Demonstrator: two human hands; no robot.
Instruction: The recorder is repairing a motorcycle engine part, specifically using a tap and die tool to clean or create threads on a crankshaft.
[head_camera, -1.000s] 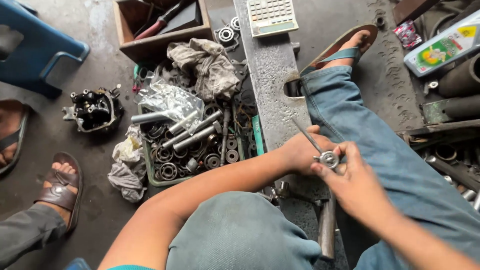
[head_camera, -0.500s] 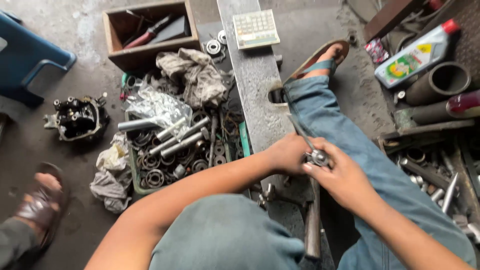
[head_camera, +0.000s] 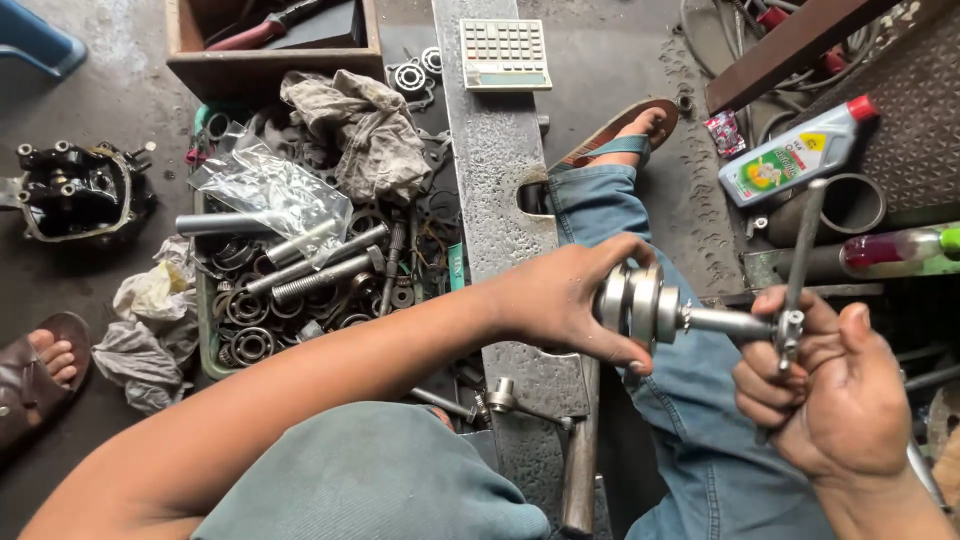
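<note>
At centre right of the frame, the left hand (head_camera: 560, 305) wrapped its fingers around a ribbed metal part (head_camera: 638, 302), while the right hand (head_camera: 835, 390) gripped the T-handle wrench (head_camera: 795, 280) seated in it.

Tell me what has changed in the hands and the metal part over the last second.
The two hands have come apart: the left hand now grips the stacked metal discs, while the right hand has slid back along the shaft to the T-handle bar. Before, both hands were bunched together over the part. The tray of bearings, rag and calculator lie unchanged.
</note>
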